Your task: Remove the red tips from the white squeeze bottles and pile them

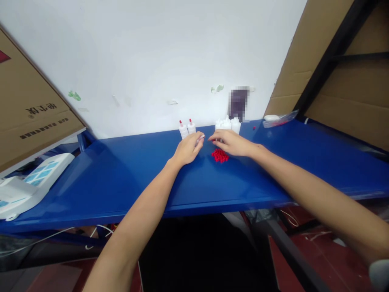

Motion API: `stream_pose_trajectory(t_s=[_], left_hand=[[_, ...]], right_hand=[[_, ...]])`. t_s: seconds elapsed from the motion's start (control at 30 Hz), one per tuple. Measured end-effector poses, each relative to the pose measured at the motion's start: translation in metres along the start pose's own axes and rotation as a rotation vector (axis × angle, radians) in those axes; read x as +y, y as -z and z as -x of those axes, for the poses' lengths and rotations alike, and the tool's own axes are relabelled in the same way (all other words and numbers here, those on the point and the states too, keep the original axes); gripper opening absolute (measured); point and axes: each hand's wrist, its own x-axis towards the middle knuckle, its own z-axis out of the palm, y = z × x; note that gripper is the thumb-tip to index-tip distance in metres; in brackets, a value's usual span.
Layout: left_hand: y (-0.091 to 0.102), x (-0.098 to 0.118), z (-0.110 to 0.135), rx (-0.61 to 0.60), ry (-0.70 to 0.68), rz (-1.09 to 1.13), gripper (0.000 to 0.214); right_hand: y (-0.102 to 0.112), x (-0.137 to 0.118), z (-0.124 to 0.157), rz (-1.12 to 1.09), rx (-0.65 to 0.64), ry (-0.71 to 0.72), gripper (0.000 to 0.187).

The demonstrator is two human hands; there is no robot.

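Note:
My left hand [189, 148] is closed around a white plastic bottle [199, 139]; only its white upper end shows past the fingers. My right hand [231, 142] faces it a short gap away, thumb and fingers pinched on what looks like a small red cap [213, 140], mostly hidden. Under the right hand lies a heap of red caps [220, 156] on the blue table [136, 174]. Behind the left hand stand two white squeeze bottles [191, 127] with red-capped tips. Several white bottles without red caps [235, 125] stand together behind the right hand.
One stray red cap [254, 127] lies to the right, near a clear plastic bag [281, 119] with red pieces in it. A white-and-blue device [42, 174] sits at the table's left end. A white wall [146, 73] rises behind; cardboard [36, 105] stands at left.

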Motion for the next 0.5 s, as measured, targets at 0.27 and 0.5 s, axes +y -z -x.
stream_pose_trajectory(t_s=[0.27, 0.5], left_hand=[[0.0013, -0.0017, 0.0006, -0.001, 0.033, 0.022, 0.030], [0.0022, 0.0011, 0.0000, -0.015, 0.024, 0.051, 0.032]], right_hand=[[0.0001, -0.0020, 0.0004, -0.037, 0.008, -0.043, 0.030], [-0.0007, 0.0001, -0.0011, -0.035, -0.007, -0.116, 0.021]])
